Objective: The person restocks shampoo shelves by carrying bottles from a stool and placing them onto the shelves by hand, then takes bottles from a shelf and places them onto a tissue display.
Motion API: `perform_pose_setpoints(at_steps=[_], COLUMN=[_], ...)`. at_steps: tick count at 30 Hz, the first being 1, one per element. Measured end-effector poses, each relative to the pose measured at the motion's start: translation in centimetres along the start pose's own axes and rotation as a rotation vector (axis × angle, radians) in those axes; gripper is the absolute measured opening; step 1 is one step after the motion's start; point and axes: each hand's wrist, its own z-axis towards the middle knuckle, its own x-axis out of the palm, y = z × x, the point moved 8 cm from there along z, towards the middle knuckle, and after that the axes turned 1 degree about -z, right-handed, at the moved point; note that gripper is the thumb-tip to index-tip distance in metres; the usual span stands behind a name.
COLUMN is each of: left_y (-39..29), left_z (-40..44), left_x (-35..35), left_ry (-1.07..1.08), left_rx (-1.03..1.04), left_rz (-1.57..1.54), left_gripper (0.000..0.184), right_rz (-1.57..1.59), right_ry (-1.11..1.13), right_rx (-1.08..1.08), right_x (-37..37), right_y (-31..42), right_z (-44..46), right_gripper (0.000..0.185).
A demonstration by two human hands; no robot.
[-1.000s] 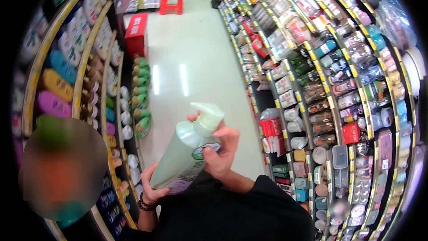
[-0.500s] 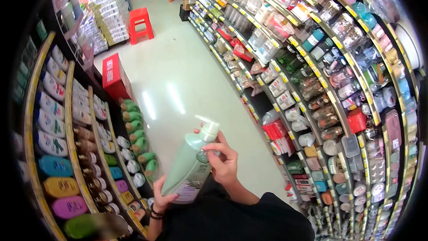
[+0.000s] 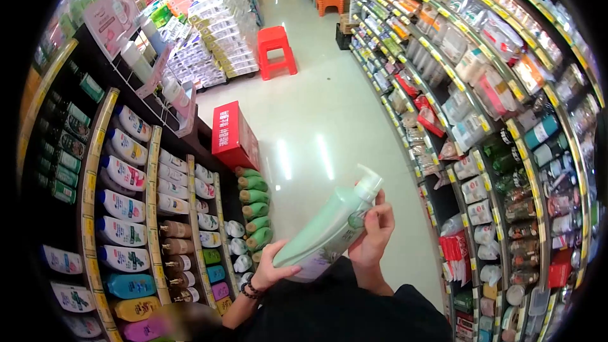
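Observation:
A large pale green pump bottle (image 3: 323, 231) is held tilted in front of my body, its pump head at the upper right. Wrapped round its base is my left hand (image 3: 278, 265), with a dark beaded bracelet at the wrist. My right hand (image 3: 373, 231) grips the bottle's upper part near the pump, its thumb by the round label. The fingers behind the bottle are partly hidden.
Shelves of shampoo bottles (image 3: 123, 206) rise on the left. Green bottles (image 3: 255, 196) stand along their foot, beside a red box (image 3: 234, 133). A red stool (image 3: 275, 50) is further up the aisle. Packed shelves (image 3: 506, 215) line the right side.
The view has swung left, showing more of the left shelves and the stacked goods. The bottle appears further right and tilts more toward horizontal, still in both hands.

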Motion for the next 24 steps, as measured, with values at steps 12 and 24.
perform_pose_setpoints(at_steps=[12, 24], left_y=[2.4, 1.3], left_z=[16.6, 40.4], left_x=[-4.5, -16.5], left_ry=[0.097, 0.142], left_rx=[-0.130, -0.061], left_rz=[-0.175, -0.326], left_gripper=[0.052, 0.053], right_rz=[-0.258, -0.179], right_ry=[0.056, 0.112], right_rx=[0.003, 0.103], right_x=[0.0, 6.1], right_y=[-7.9, -20.4], right_z=[14.7, 38.1], right_gripper=[0.005, 0.008])
